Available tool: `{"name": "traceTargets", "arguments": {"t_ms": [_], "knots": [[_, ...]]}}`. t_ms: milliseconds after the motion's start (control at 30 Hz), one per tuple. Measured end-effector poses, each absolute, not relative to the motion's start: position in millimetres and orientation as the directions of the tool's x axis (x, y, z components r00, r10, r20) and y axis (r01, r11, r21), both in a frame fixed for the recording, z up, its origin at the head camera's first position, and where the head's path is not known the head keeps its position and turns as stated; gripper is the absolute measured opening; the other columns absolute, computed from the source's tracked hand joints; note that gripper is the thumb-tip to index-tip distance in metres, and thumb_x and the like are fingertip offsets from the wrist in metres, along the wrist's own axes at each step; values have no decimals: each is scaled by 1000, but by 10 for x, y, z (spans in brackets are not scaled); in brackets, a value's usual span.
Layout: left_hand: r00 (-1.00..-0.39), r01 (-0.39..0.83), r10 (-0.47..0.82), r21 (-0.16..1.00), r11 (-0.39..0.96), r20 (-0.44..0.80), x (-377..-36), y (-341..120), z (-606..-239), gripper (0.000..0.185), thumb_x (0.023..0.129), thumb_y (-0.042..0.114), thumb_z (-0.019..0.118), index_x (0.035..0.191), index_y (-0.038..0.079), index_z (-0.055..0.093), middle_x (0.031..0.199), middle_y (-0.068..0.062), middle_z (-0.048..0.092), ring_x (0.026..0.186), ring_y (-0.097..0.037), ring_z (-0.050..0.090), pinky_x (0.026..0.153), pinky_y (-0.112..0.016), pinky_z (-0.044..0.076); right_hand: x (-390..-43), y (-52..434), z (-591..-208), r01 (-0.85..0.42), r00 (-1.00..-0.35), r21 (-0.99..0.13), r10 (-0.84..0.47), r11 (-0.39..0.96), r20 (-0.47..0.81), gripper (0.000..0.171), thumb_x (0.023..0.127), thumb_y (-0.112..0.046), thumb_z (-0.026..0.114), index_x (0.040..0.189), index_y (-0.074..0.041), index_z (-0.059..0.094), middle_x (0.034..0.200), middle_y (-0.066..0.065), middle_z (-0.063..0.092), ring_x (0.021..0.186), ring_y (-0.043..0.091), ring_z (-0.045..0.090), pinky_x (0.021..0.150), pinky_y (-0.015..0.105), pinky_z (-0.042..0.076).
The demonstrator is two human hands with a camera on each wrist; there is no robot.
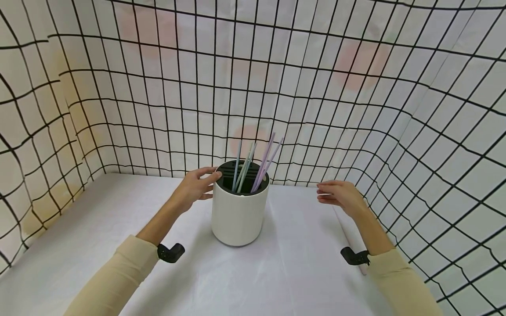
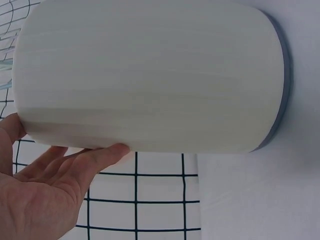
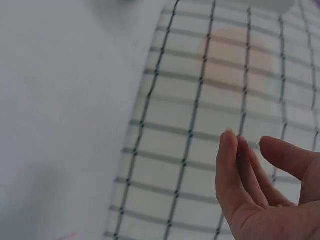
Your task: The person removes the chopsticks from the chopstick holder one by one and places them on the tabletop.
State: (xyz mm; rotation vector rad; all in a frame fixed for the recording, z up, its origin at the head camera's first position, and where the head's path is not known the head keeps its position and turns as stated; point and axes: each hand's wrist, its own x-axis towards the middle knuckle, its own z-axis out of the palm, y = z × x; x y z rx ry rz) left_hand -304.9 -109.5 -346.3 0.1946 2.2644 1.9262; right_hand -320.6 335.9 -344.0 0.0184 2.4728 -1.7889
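Observation:
A white round holder (image 1: 237,219) with a black slotted top stands upright on the white table. Several thin sticks lean in it: bluish and pale green ones (image 1: 246,169) on the left, purple ones (image 1: 263,166) on the right. My left hand (image 1: 194,186) touches the holder's left side, thumb at the rim and the other fingers loosely extended along the wall. In the left wrist view the fingertips (image 2: 120,148) meet the white wall (image 2: 150,75). Off to the holder's right, my right hand (image 1: 343,196) hovers above the table with nothing between thumb and fingers.
A pale pink stick (image 1: 349,240) lies on the tabletop (image 1: 300,272) beneath my right forearm. Black wire grid panels (image 1: 253,87) enclose the table at the back and both sides, with pale cloth behind them.

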Motion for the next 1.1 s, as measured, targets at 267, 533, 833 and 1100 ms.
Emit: {"name": "traceTargets", "arguments": {"t_ms": [267,533,833,1100], "knots": [[-979,-6,202,989,147,-36,-3049,-1101,-3460,64,101,39,64,155,13,41,156,-16,46,139,-39,50,104,-45,54,-3119,2598,-3006,-34,-994,-974,-107,226,10,39,99,-16,67,129,8,59,104,5,73,93,19,76,91,30,61],[-980,-11,196,989,145,-40,-3041,-1098,-3451,64,101,39,64,155,13,42,155,-16,47,138,-40,51,104,-47,53,-3026,2061,-2889,-70,-979,-988,-201,137,41,35,97,-11,69,125,8,60,114,16,69,95,22,75,92,32,61],[-980,-9,194,989,146,-38,-3038,-1097,-3454,64,101,38,64,155,13,42,155,-16,47,138,-40,51,106,-50,51,-3009,1817,-2919,-90,-978,-980,-203,180,52,29,96,-13,71,120,3,64,113,13,71,97,20,74,101,35,58],[-980,-6,194,990,141,-34,-3040,-1097,-3466,63,101,38,64,155,12,42,154,-16,49,138,-39,52,105,-47,53,-2992,1763,-2998,-108,-986,-968,-146,226,76,27,94,-19,74,114,-2,67,111,10,74,101,20,72,111,41,50]]}}
